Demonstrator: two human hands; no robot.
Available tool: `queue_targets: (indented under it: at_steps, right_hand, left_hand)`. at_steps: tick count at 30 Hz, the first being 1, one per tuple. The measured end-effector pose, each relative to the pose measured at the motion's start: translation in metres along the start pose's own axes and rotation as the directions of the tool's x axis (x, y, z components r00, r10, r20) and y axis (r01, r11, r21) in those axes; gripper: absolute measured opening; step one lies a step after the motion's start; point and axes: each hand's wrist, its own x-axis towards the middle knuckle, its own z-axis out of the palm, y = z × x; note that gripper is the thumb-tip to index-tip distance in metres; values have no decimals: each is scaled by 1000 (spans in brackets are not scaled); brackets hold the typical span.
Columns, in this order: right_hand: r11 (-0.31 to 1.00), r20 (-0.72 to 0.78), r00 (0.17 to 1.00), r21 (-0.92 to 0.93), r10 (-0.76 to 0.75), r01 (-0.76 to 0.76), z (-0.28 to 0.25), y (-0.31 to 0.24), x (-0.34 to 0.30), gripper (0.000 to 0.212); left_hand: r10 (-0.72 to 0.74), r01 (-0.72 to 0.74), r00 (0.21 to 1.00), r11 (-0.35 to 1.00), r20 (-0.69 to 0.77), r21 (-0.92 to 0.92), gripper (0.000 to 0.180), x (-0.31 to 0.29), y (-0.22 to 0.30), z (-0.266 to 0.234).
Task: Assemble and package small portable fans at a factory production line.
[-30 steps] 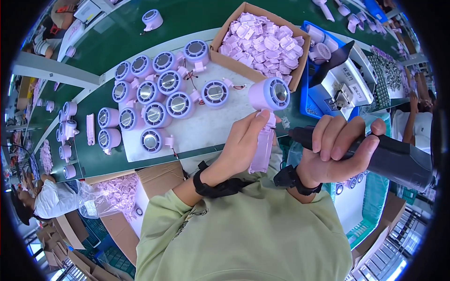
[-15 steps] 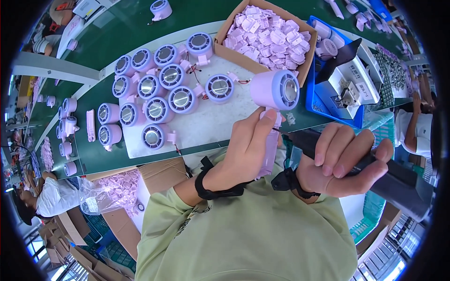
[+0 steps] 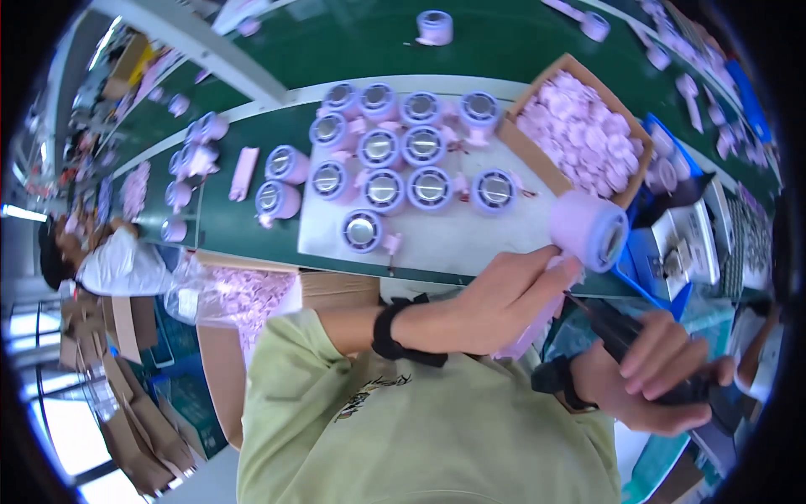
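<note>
My left hand (image 3: 483, 311) is closed around the pink handle of a handheld fan (image 3: 585, 229). The fan's round lavender head, with its ring of slots, points up and to the right. In the grip of my right hand (image 3: 659, 378) is a black electric screwdriver (image 3: 611, 329). Its thin bit reaches the handle close to my left fingertips; whether it touches cannot be made out. Beyond my hands, several similar fan heads (image 3: 383, 191) stand on a white board (image 3: 327, 239), some with small pink stubs and red wires attached.
An open cardboard box (image 3: 529, 155) of small pink parts lies at the back right, beside a blue bin (image 3: 638, 267). A pink handle shell (image 3: 244, 174) rests on the green table to the left. Below the table edge is another carton (image 3: 220, 370). A person in white (image 3: 122, 262) sits far left.
The view has swung, so table and boxes appear farther right. Both hands, the fan and the screwdriver also sit farther right and lower in the picture. Each hand keeps its hold.
</note>
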Motion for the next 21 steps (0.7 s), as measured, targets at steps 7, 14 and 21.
queue_targets:
  at_steps: [7, 14, 21]
  right_hand:
    - [946, -137, 990, -319, 19, -62, -57, -26, 20, 32]
    - [691, -304, 947, -662, 105, -289, -82, -9, 16, 28]
    - [392, -188, 982, -905, -17, -167, -100, 1, 13, 45]
  left_hand:
    - [-314, 294, 948, 929, 55, 225, 36, 81, 67, -136]
    - [-252, 433, 891, 722, -378, 540, 55, 220, -30, -284]
    - [-218, 402, 904, 724, -367, 561, 58, 175, -4, -304]
